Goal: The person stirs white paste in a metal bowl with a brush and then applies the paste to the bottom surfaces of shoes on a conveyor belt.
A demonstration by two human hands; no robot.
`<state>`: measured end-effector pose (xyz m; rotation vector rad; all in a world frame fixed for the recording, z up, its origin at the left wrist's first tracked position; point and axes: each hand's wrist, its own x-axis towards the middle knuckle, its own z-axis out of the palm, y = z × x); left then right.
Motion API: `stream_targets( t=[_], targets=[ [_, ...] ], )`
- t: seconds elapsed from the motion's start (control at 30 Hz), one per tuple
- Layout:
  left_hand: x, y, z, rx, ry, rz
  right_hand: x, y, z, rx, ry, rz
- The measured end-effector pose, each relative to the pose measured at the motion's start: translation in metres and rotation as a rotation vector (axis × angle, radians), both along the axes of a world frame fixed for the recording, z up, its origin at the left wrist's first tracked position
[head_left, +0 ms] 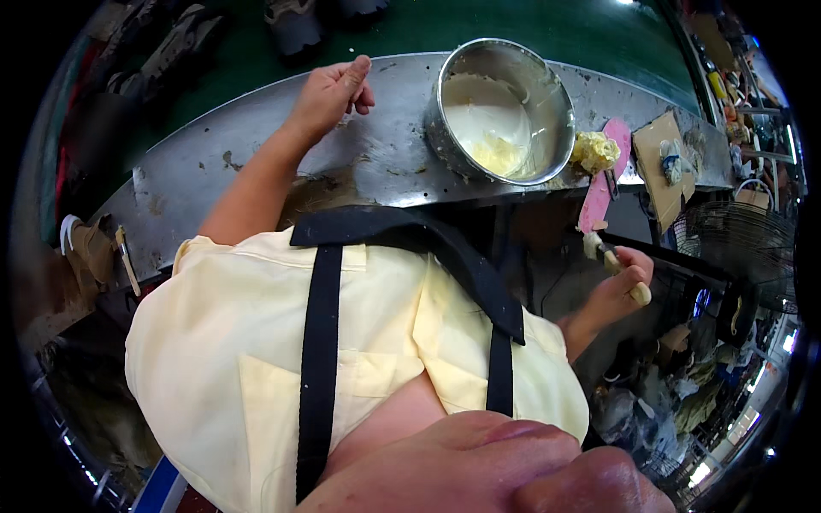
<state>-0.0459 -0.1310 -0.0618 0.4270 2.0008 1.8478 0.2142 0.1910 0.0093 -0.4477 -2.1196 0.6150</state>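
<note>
My left hand (337, 92) is raised over the metal ledge, its fingers curled in and the thumb pressed against them. Whatever it may hold is hidden. Off to the right and below the ledge, my right hand (623, 284) is closed around a small brush (640, 294) with a pale handle. The brush head, coated in whitish stuff, points toward a pink flat sole-shaped piece (596, 205). Between my hands a round metal pot (436, 128) stands tilted toward me, with creamy white glue-like paste (498, 154) inside.
Beyond the metal ledge (380, 175) runs a green belt (428, 21) carrying dark shoes (292, 24). A crusted yellowish lump (596, 150) sits beside the pot, near a cardboard piece (654, 162). A wire basket (727, 235) is at right. Another brush (127, 261) lies at far left.
</note>
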Motion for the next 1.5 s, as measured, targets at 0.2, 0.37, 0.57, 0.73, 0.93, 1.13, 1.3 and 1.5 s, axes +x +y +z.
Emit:
stream_targets(
  t=[0.2, 0.37, 0.57, 0.73, 0.93, 1.13, 1.3, 1.5],
  targets=[
    [-0.010, 0.015, 0.022, -0.018, 0.004, -0.098, -0.027, 0.018, 0.008, -0.070, 0.080, -0.119],
    [-0.016, 0.037, 0.038, -0.019, 0.029, -0.191, -0.041, 0.041, 0.014, -0.245, 0.268, -0.031],
    [-0.017, 0.049, 0.051, -0.158, -0.099, -0.389, -0.090, 0.009, 0.037, -0.404, 0.004, 0.488],
    [-0.009, 0.050, 0.048, -0.140, -0.137, -0.404, -0.128, -0.016, 0.054, -0.290, -0.402, 0.631],
    [-0.005, 0.049, 0.045, -0.077, -0.168, -0.363, -0.142, -0.026, 0.049, -0.281, -0.362, 0.588],
    [-0.012, 0.057, 0.048, -0.137, -0.229, -0.472, -0.121, 0.027, 0.025, -0.351, 0.275, 0.295],
    [-0.005, 0.058, 0.054, -0.150, -0.213, -0.409, -0.115, 0.025, 0.017, -0.394, 0.210, 0.338],
    [0.003, 0.060, 0.052, -0.091, -0.135, -0.357, -0.115, 0.008, 0.036, -0.436, 0.126, 0.328]
  ],
)
